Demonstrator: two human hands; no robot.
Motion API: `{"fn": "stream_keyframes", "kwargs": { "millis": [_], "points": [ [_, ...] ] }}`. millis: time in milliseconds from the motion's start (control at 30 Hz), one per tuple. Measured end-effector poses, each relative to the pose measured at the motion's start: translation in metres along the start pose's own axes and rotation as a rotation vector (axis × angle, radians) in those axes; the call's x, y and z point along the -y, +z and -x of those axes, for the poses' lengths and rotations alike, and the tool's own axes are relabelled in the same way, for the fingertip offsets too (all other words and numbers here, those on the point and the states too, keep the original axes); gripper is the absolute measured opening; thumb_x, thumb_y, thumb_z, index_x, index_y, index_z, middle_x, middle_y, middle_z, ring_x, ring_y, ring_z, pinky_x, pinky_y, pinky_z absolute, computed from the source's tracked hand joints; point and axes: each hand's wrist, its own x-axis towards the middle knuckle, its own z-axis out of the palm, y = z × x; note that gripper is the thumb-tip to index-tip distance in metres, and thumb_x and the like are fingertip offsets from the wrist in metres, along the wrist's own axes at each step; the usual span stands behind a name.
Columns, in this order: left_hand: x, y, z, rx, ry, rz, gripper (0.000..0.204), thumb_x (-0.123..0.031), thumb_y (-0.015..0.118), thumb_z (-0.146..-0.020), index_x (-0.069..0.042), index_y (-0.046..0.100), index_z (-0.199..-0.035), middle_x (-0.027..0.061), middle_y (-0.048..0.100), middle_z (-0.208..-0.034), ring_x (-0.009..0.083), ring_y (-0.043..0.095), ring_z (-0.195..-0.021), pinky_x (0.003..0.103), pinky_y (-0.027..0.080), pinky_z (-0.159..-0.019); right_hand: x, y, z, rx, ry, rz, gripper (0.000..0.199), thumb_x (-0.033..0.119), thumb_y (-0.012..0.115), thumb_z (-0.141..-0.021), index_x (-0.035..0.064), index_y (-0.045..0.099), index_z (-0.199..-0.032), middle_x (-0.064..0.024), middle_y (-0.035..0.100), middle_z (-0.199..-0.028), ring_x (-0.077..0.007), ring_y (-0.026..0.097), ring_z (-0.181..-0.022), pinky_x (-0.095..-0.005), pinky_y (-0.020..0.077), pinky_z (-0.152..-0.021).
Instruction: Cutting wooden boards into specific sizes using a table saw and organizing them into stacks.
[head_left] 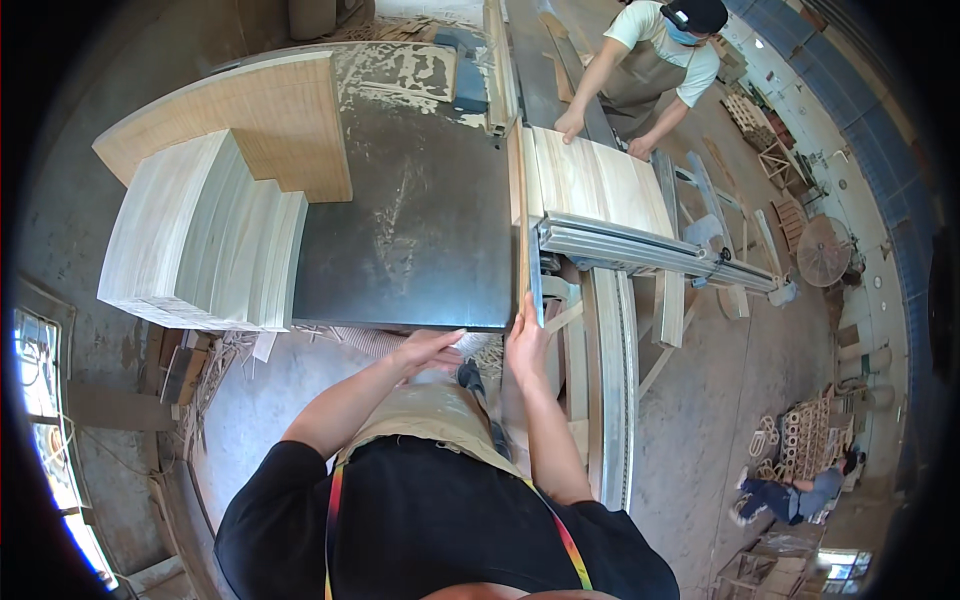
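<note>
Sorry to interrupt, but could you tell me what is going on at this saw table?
The person's right hand grips the near end of a thin wooden strip lying along the table's edge. The left hand hovers open just off the near edge. Across the table, a co-worker's hands rest on a pale wood panel.

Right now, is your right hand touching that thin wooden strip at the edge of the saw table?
Touching. The head view shows the right hand with its fingers wrapped onto the near end of the thin wooden strip beside the saw table.
</note>
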Motion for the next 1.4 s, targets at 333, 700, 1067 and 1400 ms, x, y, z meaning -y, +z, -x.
{"fn": "stream_keyframes", "kwargs": {
  "millis": [333,700,1067,1400],
  "points": [
    [-0.003,0.108,-0.091,0.204,0.005,0.436,0.109,-0.062,0.079,-0.086,0.019,0.036,-0.146,0.0336,0.050,-0.142,0.0369,0.057,-0.131,0.046,0.048,-0.113,-0.033,-0.067,0.202,-0.068,-0.028,-0.262,0.050,-0.003,0.058,-0.097,-0.0054,0.052,-0.147,-0.0235,0.069,-0.134,-0.0395,0.072,-0.109,-0.0399,0.0573,-0.088],
    [0.008,0.136,-0.040,-0.017,0.218,0.281,0.064,-0.043,0.073,-0.098,0.007,0.056,-0.133,0.0196,0.065,-0.120,0.0259,0.067,-0.100,0.040,0.057,-0.094,-0.062,-0.110,0.206,-0.004,0.078,-0.351,0.045,0.000,0.060,-0.098,-0.0047,0.058,-0.144,-0.0204,0.070,-0.133,-0.0300,0.073,-0.109,-0.0337,0.0566,-0.090],
    [-0.009,0.004,0.159,-0.186,0.401,0.229,0.041,-0.025,0.068,-0.099,0.009,0.061,-0.121,0.0168,0.068,-0.098,0.0229,0.069,-0.078,0.030,0.058,-0.066,-0.027,-0.056,0.129,0.232,0.286,-1.043,0.050,0.009,0.054,-0.106,0.0087,0.048,-0.156,-0.0041,0.060,-0.080,-0.0071,0.042,-0.050,-0.0230,0.0405,-0.042],
    [0.001,-0.092,0.271,-0.544,0.630,0.369,0.037,-0.021,0.064,-0.100,0.008,0.061,-0.124,0.0189,0.069,-0.098,0.0282,0.071,-0.079,0.031,0.055,-0.066,-0.016,-0.010,0.091,0.446,0.375,-1.175,0.049,0.011,0.052,-0.108,0.0157,0.047,-0.157,-0.0021,0.058,-0.076,-0.0055,0.040,-0.049,-0.0219,0.0363,-0.039]
  ]
}}
